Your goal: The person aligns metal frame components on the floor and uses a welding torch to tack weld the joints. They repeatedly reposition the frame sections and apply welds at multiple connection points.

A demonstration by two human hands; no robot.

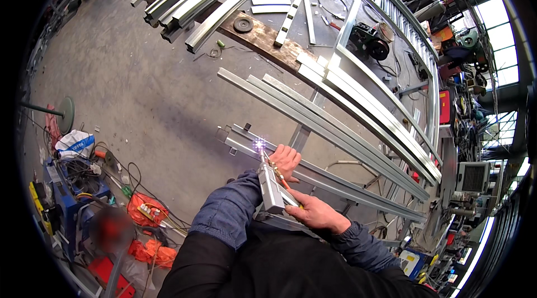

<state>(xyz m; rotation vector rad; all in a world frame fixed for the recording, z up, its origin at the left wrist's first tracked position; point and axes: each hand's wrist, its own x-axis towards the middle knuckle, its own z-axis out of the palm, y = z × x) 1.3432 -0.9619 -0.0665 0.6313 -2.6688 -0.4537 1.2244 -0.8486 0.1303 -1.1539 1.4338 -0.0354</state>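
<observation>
My right hand (319, 213) is closed around the rear of a handheld welding gun (272, 192) with a boxy grey metal body. The gun's thin nozzle points away from me, and a bright bluish-white spark (259, 145) glows at its tip. This light sits against a long silvery metal profile (330, 183), close to the profile's left end. Beyond the gun, my left hand (286, 160) rests on the same profile with its fingers curled over it. Small bent metal pieces (232, 151) stick out at the profile's end, beside the spark.
More long metal profiles (319, 118) lie parallel beyond my hands. A wooden beam (257, 39) carries other profiles and a round disc (243, 24). Cables, an orange-red bag (146, 208) and a blue machine (70, 208) clutter the left floor. A round-based stand (67, 114) is farther left.
</observation>
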